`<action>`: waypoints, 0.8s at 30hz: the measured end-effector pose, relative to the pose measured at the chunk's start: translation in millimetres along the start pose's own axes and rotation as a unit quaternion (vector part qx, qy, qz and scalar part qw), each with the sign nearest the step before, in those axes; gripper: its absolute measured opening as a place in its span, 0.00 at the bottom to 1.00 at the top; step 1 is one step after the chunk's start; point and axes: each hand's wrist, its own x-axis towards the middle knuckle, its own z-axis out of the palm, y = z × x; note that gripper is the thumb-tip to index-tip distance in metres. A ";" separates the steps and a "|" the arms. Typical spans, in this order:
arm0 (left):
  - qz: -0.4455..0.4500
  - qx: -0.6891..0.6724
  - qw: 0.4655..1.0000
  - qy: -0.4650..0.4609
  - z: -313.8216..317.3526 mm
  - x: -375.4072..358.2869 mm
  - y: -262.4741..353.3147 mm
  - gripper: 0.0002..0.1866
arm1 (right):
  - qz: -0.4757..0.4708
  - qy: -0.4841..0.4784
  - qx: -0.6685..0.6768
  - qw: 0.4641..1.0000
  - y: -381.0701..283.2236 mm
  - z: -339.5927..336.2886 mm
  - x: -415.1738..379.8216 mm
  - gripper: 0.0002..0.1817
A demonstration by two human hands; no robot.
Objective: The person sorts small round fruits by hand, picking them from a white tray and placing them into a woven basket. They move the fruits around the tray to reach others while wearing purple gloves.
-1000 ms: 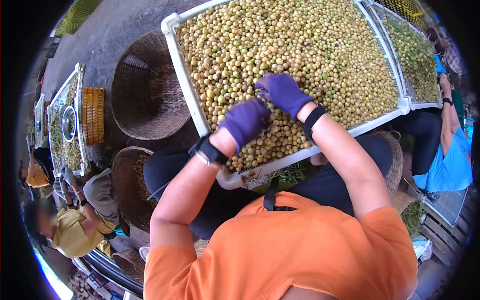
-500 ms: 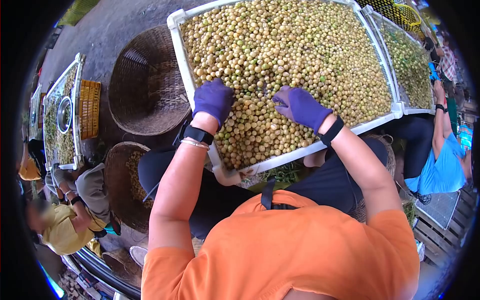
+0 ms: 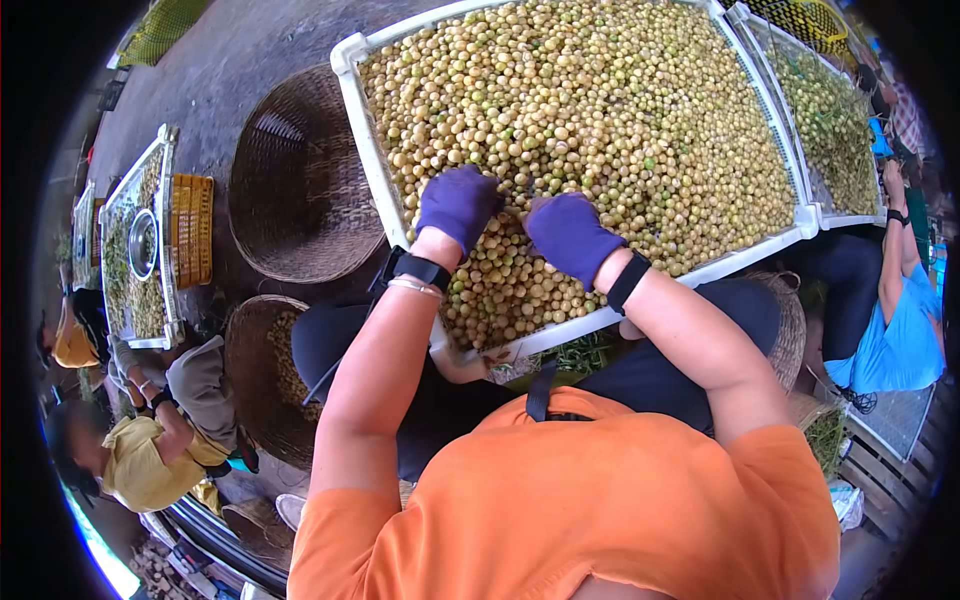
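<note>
Left hand (image 3: 457,205) and right hand (image 3: 570,235), curled, pinching into small round fruit (image 3: 600,110) in white tray (image 3: 372,170); light, rolls, probably bruisable—take singly at sides.

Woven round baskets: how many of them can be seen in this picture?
3, possibly more hidden. Empty basket left of the white tray; fruit-filled basket below it; third basket under the tray's right corner, mostly covered.

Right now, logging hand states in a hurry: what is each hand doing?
Left hand: gloved, resting on the small yellow fruits, grip cannot be told.
Right hand: gloved, on the fruits, grip cannot be told.
</note>
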 end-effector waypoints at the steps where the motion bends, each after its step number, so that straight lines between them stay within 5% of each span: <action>1: -0.003 0.025 1.000 -0.012 4.2 3.6 3.2 0.07 | 0.014 -0.012 -0.009 1.000 -1.2 -0.9 0.2 0.06; 4: 0.007 0.072 0.997 -0.014 12.7 7.7 8.6 0.08 | 0.031 -0.062 0.043 0.997 1.2 -6.0 -0.9 0.07; 10: 0.042 0.076 0.996 0.011 14.2 7.5 13.1 0.08 | 0.043 -0.016 -0.052 0.998 -10.3 2.8 -3.0 0.07; 22: 0.001 0.035 0.997 -0.070 12.7 15.8 12.8 0.08 | 0.062 -0.062 -0.023 0.996 -9.4 2.2 -1.9 0.07; 24: -0.004 0.020 0.997 -0.081 8.6 16.7 11.1 0.09 | 0.060 -0.037 0.097 0.993 6.2 -3.2 -4.9 0.07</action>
